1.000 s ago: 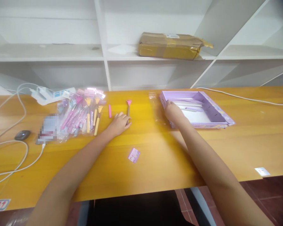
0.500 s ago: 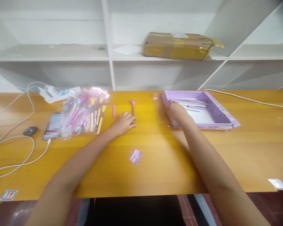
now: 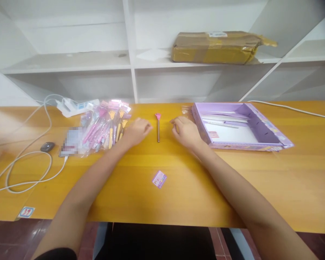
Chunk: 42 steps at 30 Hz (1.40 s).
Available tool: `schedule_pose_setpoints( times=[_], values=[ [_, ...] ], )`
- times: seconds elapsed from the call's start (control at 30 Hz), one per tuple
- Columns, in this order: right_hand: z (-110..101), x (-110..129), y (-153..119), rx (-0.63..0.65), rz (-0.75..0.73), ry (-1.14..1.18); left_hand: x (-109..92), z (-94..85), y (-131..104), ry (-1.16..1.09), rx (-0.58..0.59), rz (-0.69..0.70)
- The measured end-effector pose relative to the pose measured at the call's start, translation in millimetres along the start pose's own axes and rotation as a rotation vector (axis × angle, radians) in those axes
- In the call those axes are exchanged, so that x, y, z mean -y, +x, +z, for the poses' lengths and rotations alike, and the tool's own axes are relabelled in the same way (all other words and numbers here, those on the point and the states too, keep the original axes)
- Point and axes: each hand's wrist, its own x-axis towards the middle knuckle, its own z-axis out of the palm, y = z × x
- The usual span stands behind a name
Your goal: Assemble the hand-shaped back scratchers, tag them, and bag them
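Between my hands a thin stick (image 3: 158,130) with a pink hand-shaped head, like a small back scratcher, lies upright in view on the table. My left hand (image 3: 137,131) is just left of it, fingers curled closed; whatever they hold is hidden, and the hand covers the spot where a short pink tube lay. My right hand (image 3: 184,130) hovers right of the stick, loosely curled, with a small gap between thumb and forefinger and nothing visible in it. A small purple printed card (image 3: 159,179) lies nearer me.
Plastic bags of pink and yellow back scratchers (image 3: 100,126) lie left, by a blurred phone (image 3: 72,141), mouse (image 3: 47,146), cables and power strip (image 3: 76,107). An open purple box (image 3: 246,146) stands right, holding papers, a rod and a pinkish card (image 3: 213,134). A taped carton (image 3: 216,48) sits on the shelf.
My right hand has left the box's left side and come toward the stick. My left hand has moved off the stick, left onto the pink tube's spot. The view has shifted slightly.
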Motion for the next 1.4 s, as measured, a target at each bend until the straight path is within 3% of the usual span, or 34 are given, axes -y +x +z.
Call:
schedule_pose_setpoints(
  times=[0.13,0.23,0.43,0.6,0.67,0.73,0.83,0.93,1.07,1.23,1.4],
  values=[
    [11.8,4.0,-4.1,0.083,-0.053,-0.031,51.8,-40.5,5.0,0.198,-0.099,-0.3],
    [17.4,2.0,-5.8,0.092,-0.053,-0.025,81.0,-50.1,-0.8,0.335,-0.127,-0.484],
    [21.0,-0.2,-6.9,0.09,-0.048,0.001,115.2,-48.1,-9.2,0.318,-0.238,-0.626],
    [17.7,0.6,-6.4,0.066,-0.032,0.052,133.1,-64.2,-10.7,0.196,-0.285,-0.653],
    [15.9,2.6,-6.1,0.052,-0.026,0.075,125.6,-74.9,-11.5,0.108,-0.301,-0.645],
    [13.9,7.0,-5.4,0.017,-0.003,0.142,107.1,-84.3,-12.1,-0.051,-0.239,-0.595],
    [9.0,18.4,-2.5,-0.104,0.076,0.461,62.3,-87.8,-12.8,-0.39,0.043,-0.411],
    [2.3,32.6,1.6,-0.181,0.129,0.819,8.9,-75.3,-14.2,-0.704,0.325,-0.208],
    [-3.4,44.6,5.1,-0.202,0.097,0.883,-42.7,-49.2,-16.1,-0.988,0.458,-0.133],
    [-2.2,44.3,5.8,-0.238,0.125,0.855,-52.4,-25.1,-16.7,-1.137,0.499,-0.169],
    [-7.1,34.3,7.9,-0.289,0.064,0.782,-47.7,-19.7,-16.0,-1.154,0.511,-0.165]
  ],
)
